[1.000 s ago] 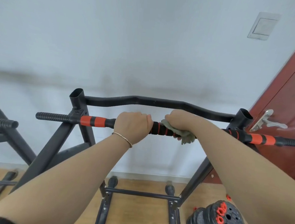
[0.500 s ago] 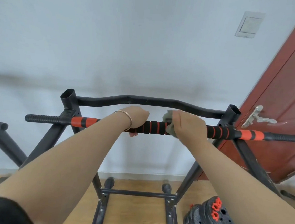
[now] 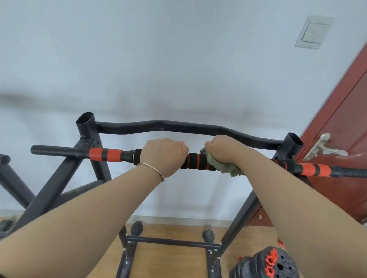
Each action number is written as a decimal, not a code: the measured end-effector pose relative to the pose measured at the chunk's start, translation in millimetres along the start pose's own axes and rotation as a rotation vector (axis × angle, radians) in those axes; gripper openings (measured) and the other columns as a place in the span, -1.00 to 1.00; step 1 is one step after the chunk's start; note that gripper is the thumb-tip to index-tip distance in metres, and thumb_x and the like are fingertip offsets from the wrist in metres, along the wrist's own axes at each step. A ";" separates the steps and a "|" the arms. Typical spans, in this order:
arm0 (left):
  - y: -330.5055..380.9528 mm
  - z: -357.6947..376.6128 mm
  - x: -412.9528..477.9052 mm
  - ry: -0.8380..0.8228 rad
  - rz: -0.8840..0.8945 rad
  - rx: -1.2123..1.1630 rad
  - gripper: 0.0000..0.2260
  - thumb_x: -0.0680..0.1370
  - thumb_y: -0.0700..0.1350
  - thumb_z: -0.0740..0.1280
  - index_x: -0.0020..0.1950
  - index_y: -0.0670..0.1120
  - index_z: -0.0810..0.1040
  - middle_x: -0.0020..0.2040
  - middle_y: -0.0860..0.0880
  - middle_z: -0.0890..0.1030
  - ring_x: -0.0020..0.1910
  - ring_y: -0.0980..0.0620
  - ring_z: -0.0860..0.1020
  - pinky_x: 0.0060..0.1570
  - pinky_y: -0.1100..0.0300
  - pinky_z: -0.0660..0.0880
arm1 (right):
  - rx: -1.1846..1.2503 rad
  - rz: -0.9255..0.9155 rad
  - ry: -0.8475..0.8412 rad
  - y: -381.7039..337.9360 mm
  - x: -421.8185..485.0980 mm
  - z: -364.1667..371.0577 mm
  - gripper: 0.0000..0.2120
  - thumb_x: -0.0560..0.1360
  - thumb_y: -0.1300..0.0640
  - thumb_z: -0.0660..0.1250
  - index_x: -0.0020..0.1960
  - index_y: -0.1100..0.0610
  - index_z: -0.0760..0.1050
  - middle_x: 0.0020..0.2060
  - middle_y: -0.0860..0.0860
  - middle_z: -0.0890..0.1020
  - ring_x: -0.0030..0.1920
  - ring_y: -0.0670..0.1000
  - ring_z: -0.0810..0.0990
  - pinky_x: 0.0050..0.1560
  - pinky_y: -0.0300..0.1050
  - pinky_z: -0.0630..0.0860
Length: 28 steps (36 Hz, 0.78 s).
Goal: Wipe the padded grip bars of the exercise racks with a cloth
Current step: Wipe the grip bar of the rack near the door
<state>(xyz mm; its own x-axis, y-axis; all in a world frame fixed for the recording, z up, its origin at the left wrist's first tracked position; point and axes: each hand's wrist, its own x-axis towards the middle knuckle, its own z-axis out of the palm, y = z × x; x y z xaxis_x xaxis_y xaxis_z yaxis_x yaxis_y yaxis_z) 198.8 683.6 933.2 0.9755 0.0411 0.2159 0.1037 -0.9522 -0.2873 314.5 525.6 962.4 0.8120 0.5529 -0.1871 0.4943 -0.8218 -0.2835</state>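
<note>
Just twisted gray-green cloth point(image 3: 226, 167) back round padded grip bar point(image 3: 195, 161) w/ R hand point(image 3: 223, 149) clutching it, dangling under now. L hand point(image 3: 162, 157) fisted on bar mid-span. Prob still mid-wipe.

Pale wall point(image 3: 141, 47) with switch plate point(image 3: 313, 32), red-brown door point(image 3: 354, 130), silver handle point(image 3: 324, 147), wooden floor point(image 3: 168, 267)

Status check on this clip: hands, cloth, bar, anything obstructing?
Left hand grips padded bar. Right hand holds cloth wrapped on it. Nothing visible in the way.
</note>
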 end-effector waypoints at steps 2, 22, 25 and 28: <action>0.7 0.3 -4.2 0.023 -0.018 0.011 -0.85 0.41 -0.26 0.29 -0.07 -0.08 0.42 -0.44 0.00 0.27 -0.49 -0.03 0.32 -0.46 0.18 0.25 | -0.015 0.023 0.020 -4.7 -0.4 -3.5 -0.65 0.65 0.04 0.05 -0.14 0.09 0.54 -0.18 0.03 0.63 -0.14 0.06 0.60 -0.17 -0.04 0.46; -32.8 5.0 -14.5 -0.051 -0.129 -0.033 -0.82 0.50 -0.23 0.25 -0.11 -0.03 0.26 -0.37 0.01 0.31 -0.43 -0.01 0.32 -0.40 0.13 0.26 | -0.598 -0.351 0.715 -40.7 -20.1 69.1 -0.77 0.42 -0.06 0.17 -0.21 0.06 0.51 -0.47 -0.04 0.47 -0.55 0.06 0.36 -0.46 -0.20 0.29; -32.3 8.3 -14.0 -0.004 -0.132 -0.039 -0.82 0.49 -0.21 0.25 -0.11 -0.02 0.26 -0.40 0.01 0.29 -0.44 -0.03 0.33 -0.44 0.16 0.18 | -0.579 -0.303 0.536 -44.8 -18.0 60.5 -0.70 0.40 -0.17 0.14 -0.14 0.02 0.49 -0.46 -0.08 0.46 -0.53 0.06 0.42 -0.45 -0.16 0.36; -30.6 10.5 -15.6 0.029 -0.132 -0.013 -0.84 0.47 -0.23 0.23 -0.14 -0.05 0.26 -0.44 0.01 0.27 -0.48 -0.03 0.31 -0.47 0.20 0.14 | -0.513 -0.307 0.398 -46.9 -13.7 45.2 -0.74 0.46 -0.16 0.06 -0.16 0.00 0.38 -0.45 -0.09 0.40 -0.45 0.04 0.42 -0.40 -0.10 0.39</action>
<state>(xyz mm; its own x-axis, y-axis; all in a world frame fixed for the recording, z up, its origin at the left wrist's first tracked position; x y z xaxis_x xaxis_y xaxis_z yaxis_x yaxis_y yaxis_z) 182.5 715.3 928.8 0.9475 0.1581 0.2780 0.2284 -0.9430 -0.2421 266.2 562.8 935.7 0.6158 0.7579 0.2154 0.7229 -0.6522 0.2282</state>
